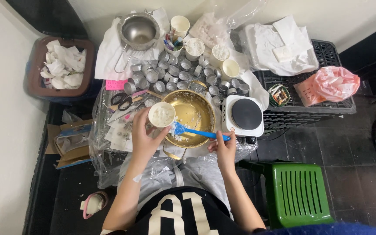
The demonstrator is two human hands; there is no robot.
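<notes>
Our left hand has its fingers wrapped around a paper cup of white flakes, tilted over the rim of the gold bowl; our right hand pinches a blue spatula. If we tilt too far, flakes may spill onto the counter.

The single head-worn camera looks straight down from well above, the cluttered plastic-covered work table filling the frame's upper centre.

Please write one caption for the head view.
Left hand holds cup over gold pot; right hand holds blue spatula.
</notes>
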